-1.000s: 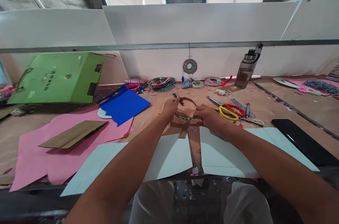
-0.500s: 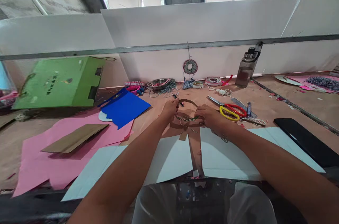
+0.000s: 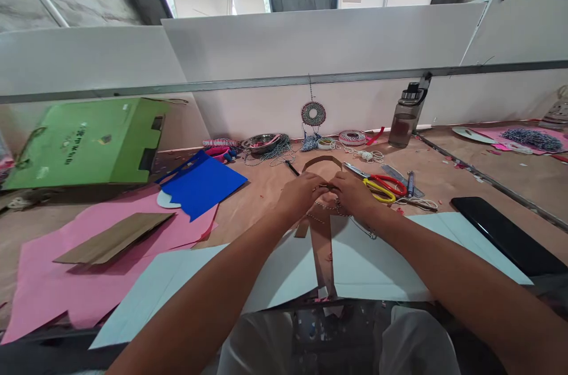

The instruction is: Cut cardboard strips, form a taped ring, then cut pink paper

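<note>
My left hand (image 3: 300,195) and my right hand (image 3: 354,194) meet over the middle of the bench, both pinching a brown cardboard ring (image 3: 322,160) whose far arc rises behind my fingers. A thin black-and-white twisted cord (image 3: 331,208) hangs between and under the hands. A brown cardboard strip (image 3: 322,256) runs from under them toward me, between two white sheets (image 3: 381,262). Where the fingertips touch is hidden.
Yellow and red scissors (image 3: 385,187) and a pen lie right of my hands. A black tablet (image 3: 506,234) is at the right edge. Blue card (image 3: 202,184), pink paper (image 3: 89,268), a green box (image 3: 84,141) are on the left. A bottle (image 3: 403,120), a woven hoop (image 3: 313,113), a metal bowl (image 3: 261,141) stand at the back.
My hands have drawn together; a second ago they were apart, holding the cord stretched. The cardboard ring now stands up behind the fingers. The view shifted slightly.
</note>
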